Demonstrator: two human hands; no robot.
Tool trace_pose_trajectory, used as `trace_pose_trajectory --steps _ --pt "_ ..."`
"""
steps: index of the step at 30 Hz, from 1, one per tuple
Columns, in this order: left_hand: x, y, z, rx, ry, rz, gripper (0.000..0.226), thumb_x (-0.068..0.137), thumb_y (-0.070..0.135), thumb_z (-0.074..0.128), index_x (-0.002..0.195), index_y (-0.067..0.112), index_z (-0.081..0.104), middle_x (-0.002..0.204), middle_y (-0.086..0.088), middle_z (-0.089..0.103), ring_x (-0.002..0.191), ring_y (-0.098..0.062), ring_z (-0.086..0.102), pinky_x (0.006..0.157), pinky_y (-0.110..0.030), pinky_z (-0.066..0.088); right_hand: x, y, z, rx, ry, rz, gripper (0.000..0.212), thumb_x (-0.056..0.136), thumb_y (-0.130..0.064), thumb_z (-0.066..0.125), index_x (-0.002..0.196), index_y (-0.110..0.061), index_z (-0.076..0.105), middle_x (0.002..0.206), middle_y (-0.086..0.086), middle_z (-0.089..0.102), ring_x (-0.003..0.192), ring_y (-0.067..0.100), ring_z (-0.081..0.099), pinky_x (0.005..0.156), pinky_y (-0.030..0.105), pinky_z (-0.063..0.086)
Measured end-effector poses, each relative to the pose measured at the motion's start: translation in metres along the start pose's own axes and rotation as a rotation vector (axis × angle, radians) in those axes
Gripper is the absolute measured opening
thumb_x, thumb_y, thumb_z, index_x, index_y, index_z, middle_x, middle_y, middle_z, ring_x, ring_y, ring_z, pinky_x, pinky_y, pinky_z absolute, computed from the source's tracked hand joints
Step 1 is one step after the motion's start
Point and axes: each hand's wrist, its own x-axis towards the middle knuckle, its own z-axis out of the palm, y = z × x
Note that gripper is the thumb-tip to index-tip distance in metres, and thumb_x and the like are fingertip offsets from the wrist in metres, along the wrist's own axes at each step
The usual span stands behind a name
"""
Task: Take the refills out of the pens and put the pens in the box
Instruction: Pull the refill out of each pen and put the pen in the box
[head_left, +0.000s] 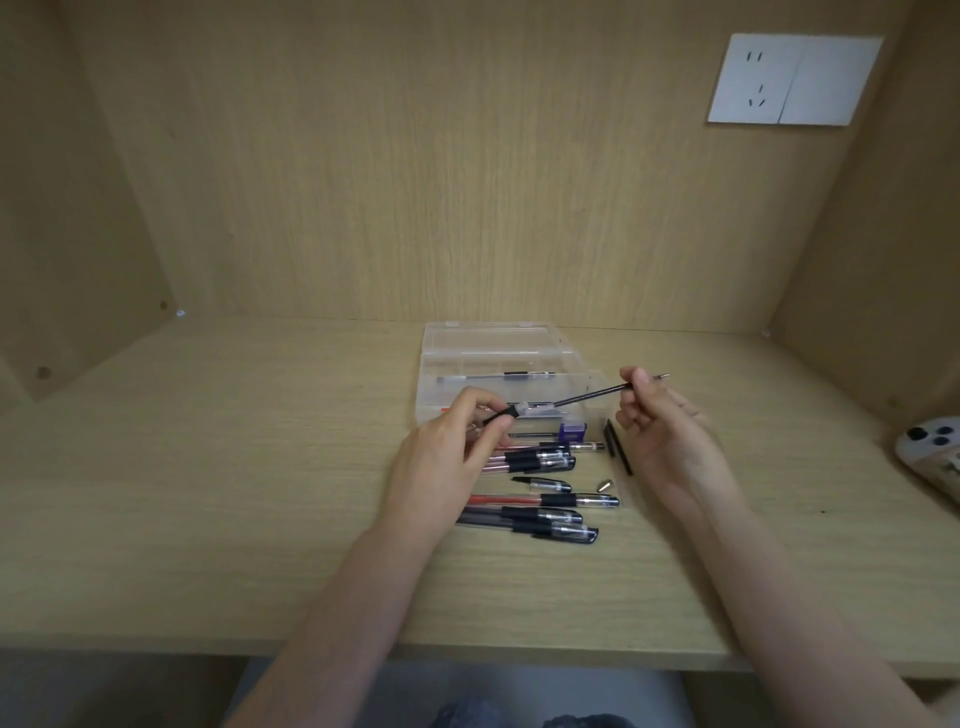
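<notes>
Both hands are up just over the desk (208, 467), apart from each other, with one pen strung between them. The left hand (452, 441) grips the pen (511, 412) by its black grip, fingers curled round it. The right hand (660, 421) pinches the refill (592, 395) near its writing end, and the metal point pokes out past the fingers toward 2 o'clock. The refill runs in a straight slanted line from the pen's mouth up to the right hand. Most of it is out of the barrel. I can't tell if the back end is free or not.

The box (434, 384) is clear plastic with the lid open, at 12 o'clock from the hands, near the back of the desk. One boxed pen (498, 375) lies lengthwise in it.

The loose pens (545, 514) lie on the desk at 6 o'clock from the box, in two bunches, all roughly side to side, with their caps toward 3 o'clock. Between the bunches there's a lone cap (545, 486), and at its 3 o'clock a little metal cone (604, 486). Two black sticks (618, 447) lie just under the right hand. There's a small purple thing (571, 430) by the box's front wall, no idea what it is.

The socket (753, 78) is on the back wall at 1 o'clock, and a phone (935, 452) is at the 3 o'clock edge.
</notes>
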Motion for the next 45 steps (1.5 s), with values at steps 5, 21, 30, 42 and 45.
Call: trace_pose_trajectory --steps 5,21,30,42,45 --pt "0.000 -0.001 0.001 -0.011 -0.002 -0.001 0.013 0.091 0.042 0.048 0.100 0.033 0.052 0.078 0.019 0.068 0.071 0.007 0.060 0.071 -0.027 0.051 0.000 0.000 0.001 0.004 0.023 -0.077 0.021 0.079 -0.021 0.061 0.091 -0.003 0.065 0.068 -0.003 0.065 0.063 0.004 0.054 0.061 0.012 0.046" --pt "0.000 -0.002 0.001 -0.023 -0.031 0.006 0.013 0.090 0.041 0.050 0.100 0.033 0.053 0.079 0.019 0.069 0.076 0.007 0.062 0.072 -0.031 0.053 0.000 0.003 0.000 -0.132 0.049 -0.099 0.016 0.078 -0.022 0.060 0.082 -0.009 0.068 0.066 -0.004 0.066 0.062 0.004 0.054 0.064 0.011 0.047" --pt "0.000 -0.004 0.003 0.002 -0.051 0.026 0.018 0.084 0.047 0.054 0.099 0.037 0.051 0.089 0.015 0.069 0.085 -0.002 0.064 0.075 -0.035 0.053 -0.019 0.012 0.012 -0.705 -0.228 -0.068 0.014 0.084 -0.017 0.064 0.088 -0.008 0.073 0.085 0.005 0.074 0.079 0.005 0.065 0.076 0.013 0.048" --pt "0.000 -0.005 0.003 -0.004 -0.078 0.020 0.016 0.086 0.048 0.050 0.100 0.039 0.050 0.093 0.016 0.069 0.089 -0.003 0.064 0.078 -0.035 0.053 -0.015 -0.026 -0.019 -1.468 -0.540 -0.189 0.025 0.076 -0.005 0.074 0.087 -0.027 0.074 0.088 0.000 0.067 0.088 0.012 0.053 0.071 0.007 0.034" --pt "-0.001 -0.005 0.003 -0.007 -0.081 0.024 0.019 0.085 0.051 0.048 0.100 0.039 0.049 0.093 0.016 0.069 0.089 -0.004 0.064 0.078 -0.035 0.053 -0.013 -0.018 -0.019 -1.559 -0.577 -0.179 0.017 0.077 -0.008 0.074 0.092 -0.016 0.075 0.086 -0.007 0.063 0.085 0.002 0.051 0.071 0.004 0.033"
